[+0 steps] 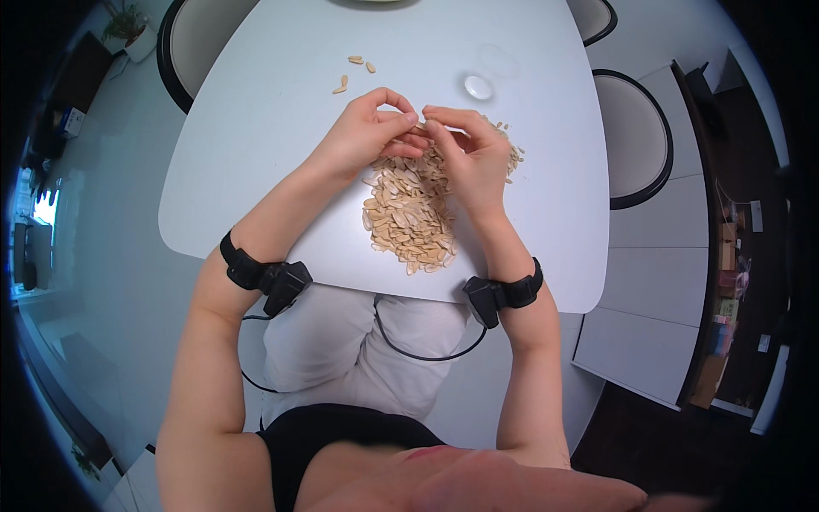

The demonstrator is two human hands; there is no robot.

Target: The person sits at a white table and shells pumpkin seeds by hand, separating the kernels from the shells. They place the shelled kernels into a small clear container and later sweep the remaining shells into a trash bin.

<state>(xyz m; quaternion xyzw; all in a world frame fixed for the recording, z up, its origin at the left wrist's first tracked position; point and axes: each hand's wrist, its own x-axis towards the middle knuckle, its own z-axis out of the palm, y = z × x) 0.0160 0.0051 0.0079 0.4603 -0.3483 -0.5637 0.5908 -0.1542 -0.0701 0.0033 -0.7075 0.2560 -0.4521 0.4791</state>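
Observation:
Above a heap of pale flat seeds in their shells [409, 214], my two hands meet with the fingertips close together. My left hand [371, 131] pinches one seed [420, 127] between thumb and fingers. The thumb and fingertips of my right hand [477, 150] are at the other end of that seed, gripping it too. Partly hidden behind my right hand lies a cluster of smaller pieces that look like shelled kernels [516, 155]. Several loose seeds [356, 60] lie apart on the white table [269, 147], beyond my left hand.
At the table's far edge shows the rim of a light green dish [374, 3]. A bright round spot [478, 87] is on the tabletop, perhaps a reflection. Chairs stand left [198, 45] and right [630, 137]. Black straps with devices [281, 285] and a cable [429, 358] are on my forearms.

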